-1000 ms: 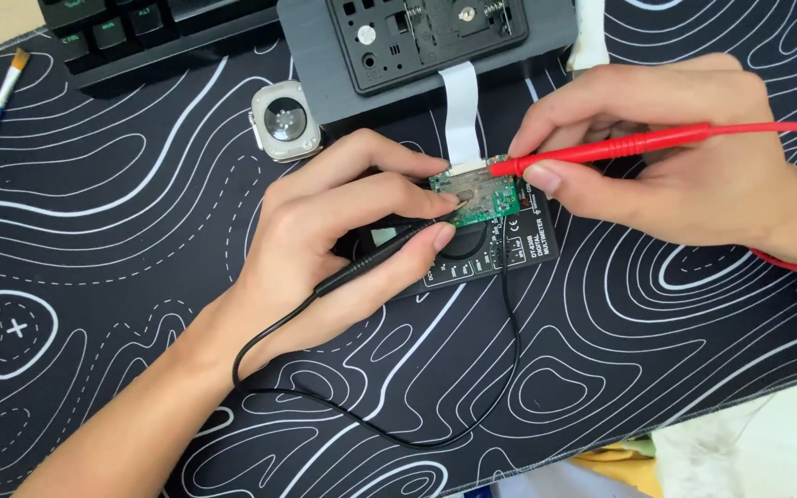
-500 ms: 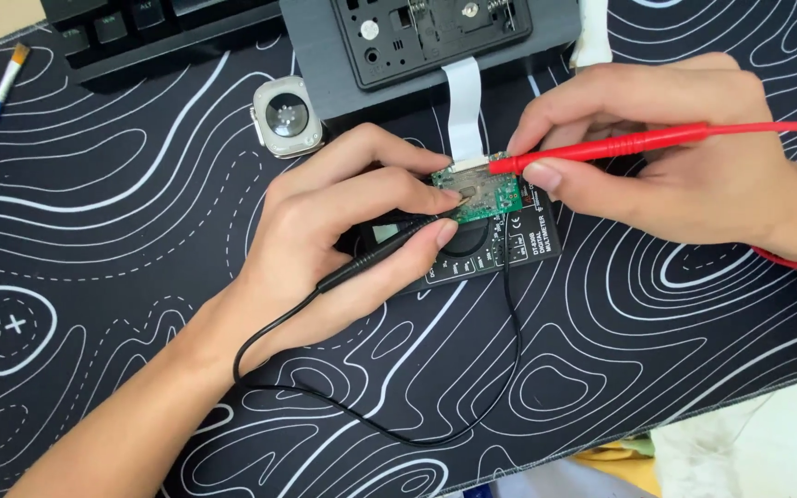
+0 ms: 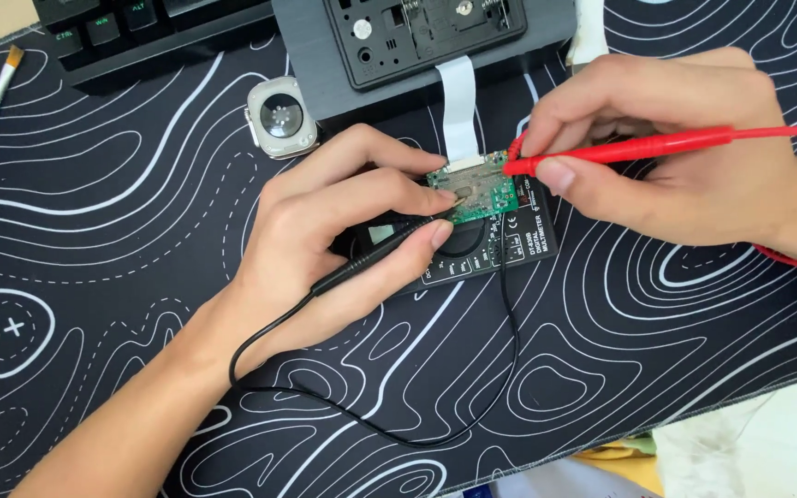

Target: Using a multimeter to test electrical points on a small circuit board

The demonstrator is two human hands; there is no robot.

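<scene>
The mat looks like soft matt cloth. The red probe is smooth plastic. The watch is shiny metal.

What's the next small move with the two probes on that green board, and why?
Probably hold both tips steady and glance at the meter: the black probe in the left hand and red probe in the right hand already meet the green board.
</scene>
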